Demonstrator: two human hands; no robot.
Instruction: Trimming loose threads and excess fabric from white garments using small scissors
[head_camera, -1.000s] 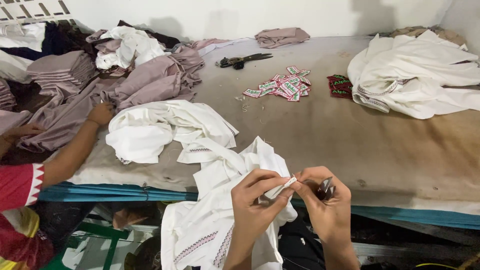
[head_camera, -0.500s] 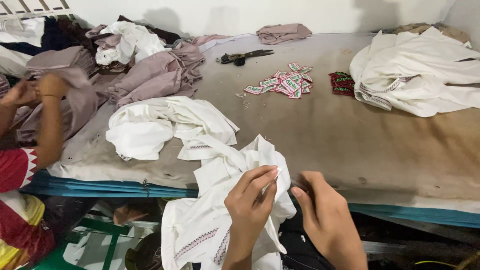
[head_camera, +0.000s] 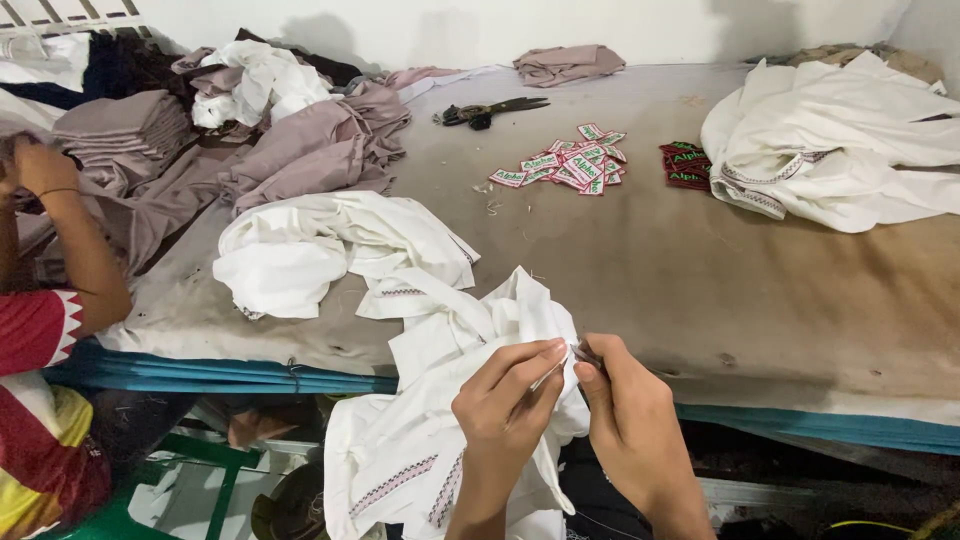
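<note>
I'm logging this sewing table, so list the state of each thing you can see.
White garment: crumpled, draped over the table edge, pinched by both hands.
Left hand: pinching the fabric.
Right hand: gripping a small metal tool.
Scissors: lying flat.
Labels: scattered loose.
Mauve garments: folded, stacked.

white garment (head_camera: 450, 400) | embroidered trim | crumpled | draped over table edge, pinched

Soft even light, mostly sharp
</note>
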